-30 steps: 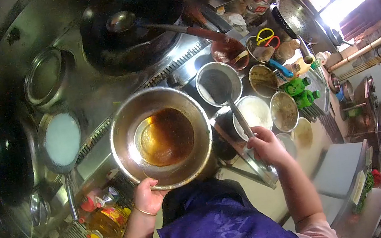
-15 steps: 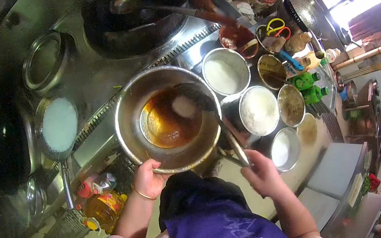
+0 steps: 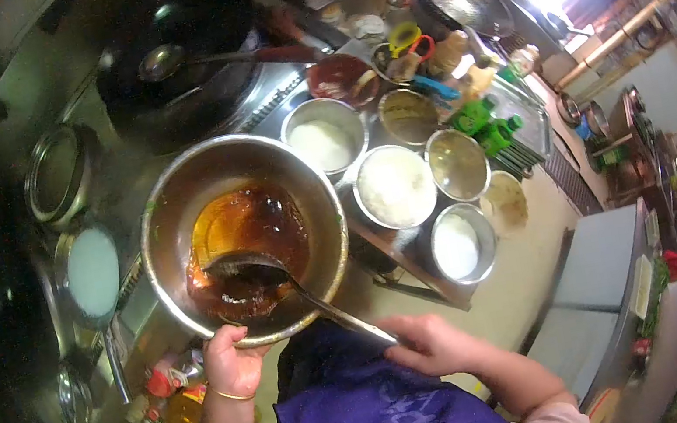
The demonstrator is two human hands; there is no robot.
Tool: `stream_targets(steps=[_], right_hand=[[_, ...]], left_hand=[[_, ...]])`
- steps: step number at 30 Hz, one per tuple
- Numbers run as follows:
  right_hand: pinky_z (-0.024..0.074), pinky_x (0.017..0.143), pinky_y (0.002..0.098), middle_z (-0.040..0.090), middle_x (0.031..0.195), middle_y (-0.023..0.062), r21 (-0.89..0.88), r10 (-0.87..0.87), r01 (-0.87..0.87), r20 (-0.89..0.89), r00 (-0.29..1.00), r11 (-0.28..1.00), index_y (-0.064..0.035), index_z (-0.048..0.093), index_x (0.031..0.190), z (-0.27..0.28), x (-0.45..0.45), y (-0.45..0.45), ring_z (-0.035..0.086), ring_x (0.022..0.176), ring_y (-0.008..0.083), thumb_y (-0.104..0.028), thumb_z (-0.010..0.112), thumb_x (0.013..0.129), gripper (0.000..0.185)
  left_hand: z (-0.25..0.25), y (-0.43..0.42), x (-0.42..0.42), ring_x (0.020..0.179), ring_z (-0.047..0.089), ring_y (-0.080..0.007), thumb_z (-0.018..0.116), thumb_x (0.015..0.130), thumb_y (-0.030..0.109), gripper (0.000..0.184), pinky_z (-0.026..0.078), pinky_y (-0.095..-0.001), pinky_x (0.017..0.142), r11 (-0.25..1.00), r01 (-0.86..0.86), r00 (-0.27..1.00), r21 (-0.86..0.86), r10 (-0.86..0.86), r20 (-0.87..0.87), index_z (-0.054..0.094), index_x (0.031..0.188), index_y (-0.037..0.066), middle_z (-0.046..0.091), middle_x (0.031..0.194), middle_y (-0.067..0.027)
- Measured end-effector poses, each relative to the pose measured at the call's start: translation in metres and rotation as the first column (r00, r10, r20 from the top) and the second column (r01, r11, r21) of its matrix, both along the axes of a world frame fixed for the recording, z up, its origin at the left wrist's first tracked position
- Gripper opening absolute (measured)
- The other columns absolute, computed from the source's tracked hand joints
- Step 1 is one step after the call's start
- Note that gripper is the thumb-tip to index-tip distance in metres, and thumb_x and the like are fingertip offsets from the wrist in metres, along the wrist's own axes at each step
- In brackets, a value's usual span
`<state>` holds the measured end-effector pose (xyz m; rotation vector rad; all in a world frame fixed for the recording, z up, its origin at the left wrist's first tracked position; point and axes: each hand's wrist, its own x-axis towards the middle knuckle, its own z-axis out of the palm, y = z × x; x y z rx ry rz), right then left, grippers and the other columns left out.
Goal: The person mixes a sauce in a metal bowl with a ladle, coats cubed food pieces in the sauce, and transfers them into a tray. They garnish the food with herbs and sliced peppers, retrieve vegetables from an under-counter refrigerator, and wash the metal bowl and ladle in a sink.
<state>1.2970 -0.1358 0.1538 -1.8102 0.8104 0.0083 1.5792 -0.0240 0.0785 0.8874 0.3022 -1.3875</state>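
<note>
A large steel mixing bowl holds a shiny amber-brown liquid. My left hand grips its near rim, thumb over the edge and fingers hidden beneath. A metal ladle slants down into the bowl, its head low in the liquid. My right hand is wrapped around the end of the ladle's handle, just outside the near right rim.
Several steel pots with white contents stand to the right, one white-filled pot nearest. Green bottles stand beyond them. A wok with another ladle sits at the back left. A strainer pan lies left, above an oil bottle.
The bowl has shifted left in view. My right hand has swung the ladle from the bowl's right side down to its near middle, and the liquid has spread about.
</note>
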Motion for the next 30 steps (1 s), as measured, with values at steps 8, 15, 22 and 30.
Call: stream_targets(steps=[8,15,22,30], right_hand=[[0.0447,0.053,0.0318,0.058,0.072,0.0095,-0.234,-0.396,0.390,0.021,0.918,0.891,-0.0046,0.054,0.120,0.017,-0.130,0.041,0.053,0.056,0.0164,-0.016,0.064,0.082,0.040],[0.0454,0.055,0.0322,0.058,0.070,0.0114,-0.342,-0.464,0.486,0.151,0.873,0.804,-0.0060,0.054,0.122,0.014,-0.255,0.119,0.056,0.058,0.0192,-0.014,0.063,0.083,0.041],[0.0462,0.061,0.0313,0.057,0.071,0.0104,-0.286,-0.787,0.736,-0.155,0.597,0.614,-0.0013,0.056,0.119,0.041,-0.438,0.233,0.055,0.064,0.0171,-0.014,0.065,0.080,0.042],[0.0502,0.073,0.0455,0.064,0.092,0.0203,-0.417,-0.970,0.887,-0.211,0.118,0.199,-0.0073,0.052,0.120,0.023,-0.548,0.290,0.063,0.083,0.0379,-0.021,0.060,0.083,0.041]], left_hand=[[0.022,-0.011,-0.093,0.108,0.057,-0.0404,0.045,0.078,0.004,0.041,0.045,-0.0542,0.097,0.969,0.236,0.972,-0.073,-0.233,0.045,0.047,0.114,-0.016,0.056,0.116,-0.0276],[0.022,-0.024,-0.255,0.113,0.053,-0.0423,0.043,0.080,0.006,0.045,0.038,-0.0550,0.104,0.798,0.579,0.794,-0.169,-0.599,-0.108,0.043,0.117,-0.019,0.053,0.121,-0.0304],[-0.004,-0.025,-0.430,0.118,0.050,-0.0401,0.041,0.080,0.004,0.051,0.039,-0.0517,0.105,0.578,0.789,0.572,-0.208,-0.815,-0.094,0.035,0.127,-0.015,0.047,0.129,-0.0287],[-0.013,-0.033,-0.636,0.116,0.053,-0.0355,0.048,0.077,0.007,0.055,0.041,-0.0482,0.104,0.009,0.990,-0.022,-0.143,-0.976,-0.217,0.041,0.128,-0.010,0.051,0.128,-0.0247]])
